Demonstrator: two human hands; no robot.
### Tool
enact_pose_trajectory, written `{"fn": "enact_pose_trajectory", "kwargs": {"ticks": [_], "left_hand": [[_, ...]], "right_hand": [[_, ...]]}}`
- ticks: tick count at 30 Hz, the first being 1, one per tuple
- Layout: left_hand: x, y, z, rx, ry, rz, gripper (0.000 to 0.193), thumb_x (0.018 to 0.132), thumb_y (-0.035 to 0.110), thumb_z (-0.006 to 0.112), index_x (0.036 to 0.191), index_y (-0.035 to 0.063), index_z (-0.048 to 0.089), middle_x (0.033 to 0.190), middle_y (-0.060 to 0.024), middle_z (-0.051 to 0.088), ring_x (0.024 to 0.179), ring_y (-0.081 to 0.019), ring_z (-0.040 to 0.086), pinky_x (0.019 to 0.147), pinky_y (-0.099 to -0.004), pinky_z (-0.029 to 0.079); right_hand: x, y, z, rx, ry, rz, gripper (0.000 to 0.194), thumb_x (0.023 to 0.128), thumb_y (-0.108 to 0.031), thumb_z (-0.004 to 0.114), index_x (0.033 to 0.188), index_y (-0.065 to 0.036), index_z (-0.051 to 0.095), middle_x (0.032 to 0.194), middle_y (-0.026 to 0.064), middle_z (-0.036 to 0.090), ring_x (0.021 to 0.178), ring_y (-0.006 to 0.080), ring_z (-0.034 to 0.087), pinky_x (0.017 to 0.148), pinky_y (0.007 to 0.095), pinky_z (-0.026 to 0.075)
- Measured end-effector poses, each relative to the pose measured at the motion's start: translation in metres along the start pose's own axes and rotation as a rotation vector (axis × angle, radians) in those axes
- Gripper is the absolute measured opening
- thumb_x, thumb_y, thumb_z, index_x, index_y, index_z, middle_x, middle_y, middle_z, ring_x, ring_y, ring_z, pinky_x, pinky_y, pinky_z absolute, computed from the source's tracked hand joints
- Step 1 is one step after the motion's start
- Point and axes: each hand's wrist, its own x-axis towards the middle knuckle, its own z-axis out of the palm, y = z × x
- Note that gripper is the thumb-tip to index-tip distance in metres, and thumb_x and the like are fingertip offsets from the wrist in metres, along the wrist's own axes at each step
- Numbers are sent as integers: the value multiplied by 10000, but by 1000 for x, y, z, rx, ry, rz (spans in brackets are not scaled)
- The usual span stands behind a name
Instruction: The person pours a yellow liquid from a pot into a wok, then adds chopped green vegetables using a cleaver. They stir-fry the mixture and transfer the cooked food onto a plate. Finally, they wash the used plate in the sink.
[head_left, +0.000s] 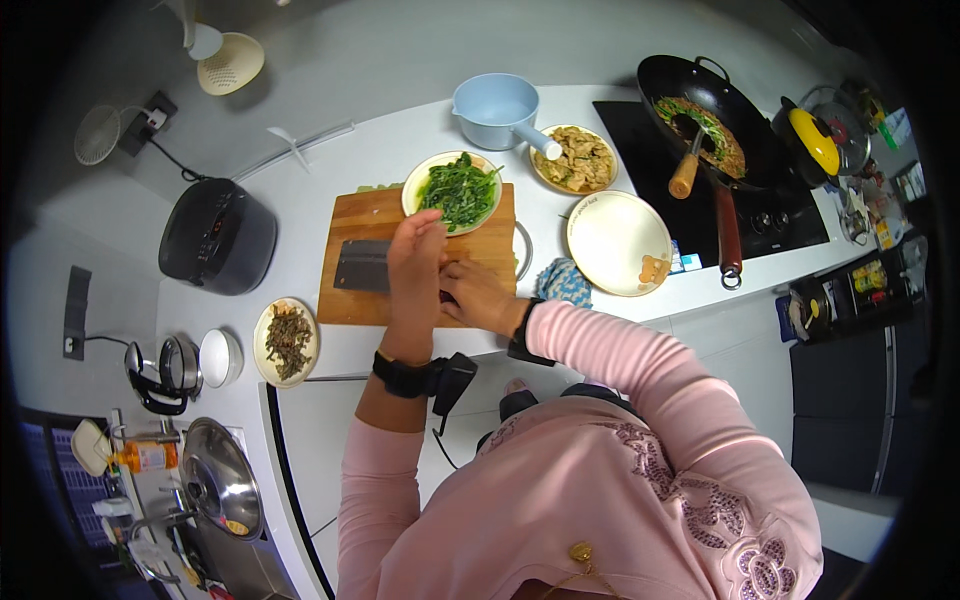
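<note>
On a wooden cutting board (480, 253), a dark-bladed cleaver (363, 265) lies flat, its blade pointing left. My right hand (480, 296) is over the handle end of the cleaver, with the fingers closed around a dark reddish part mostly hidden under them. My left hand (417, 244) is raised above the board, crossing in front of the blade. Its fingertips overlap the near rim of a plate of cooked leafy greens (459, 191); whether they touch it or hold anything is not visible. The plate sits at the board's far edge.
To the right are a cream plate (611, 240), a blue patterned cloth (564, 283), a plate of cooked food (581, 161) and a blue saucepan (491, 112). A wok (694, 82) rests on the cooktop (645, 180). Leftward stand a dish of dark food (287, 341) and a rice cooker (217, 236).
</note>
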Motion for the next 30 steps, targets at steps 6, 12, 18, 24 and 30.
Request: {"fn": "enact_pose_trajectory", "kwargs": {"ticks": [6, 12, 18, 24, 30], "left_hand": [[45, -59, 75, 442, -264, 208, 91, 807, 72, 635, 890, 37, 644, 845, -64, 575, 733, -138, 556, 664, -260, 462], [88, -131, 129, 1218, -478, 245, 106, 778, 97, 616, 848, 97, 696, 974, -171, 599, 905, -338, 608, 798, -434, 493], [106, -166, 148, 1446, -604, 114, 165, 801, 129, 587, 904, 50, 689, 1048, -175, 603, 983, -335, 597, 851, -423, 496], [111, -169, 138, 1431, -592, 242, 143, 766, 130, 601, 815, 29, 690, 903, -175, 651, 847, -350, 633, 761, -415, 516], [103, -123, 121, 805, -392, -10, 34, 746, 41, 617, 762, 13, 606, 679, -89, 636, 613, -167, 598, 577, -293, 479]], "right_hand": [[-66, 9, -89, 243, 38, 132, 266, 765, -135, 656, 1020, -59, 659, 922, 114, 629, 835, 300, 604, 755, 373, 498], [-128, -3, -173, 319, 126, 340, 264, 824, -49, 635, 1088, -44, 649, 831, 86, 636, 709, 187, 607, 649, 291, 487], [-167, -15, -220, 332, 174, 405, 239, 828, -49, 639, 1066, -37, 658, 801, 87, 640, 708, 202, 619, 654, 297, 492], [-181, -18, -263, 360, 153, 350, 231, 817, -30, 646, 1047, -20, 665, 768, 85, 638, 684, 192, 615, 632, 295, 497], [-180, -8, -307, 225, 188, 232, 252, 789, -24, 654, 1041, -27, 660, 763, 95, 637, 695, 229, 628, 649, 317, 497]]}}
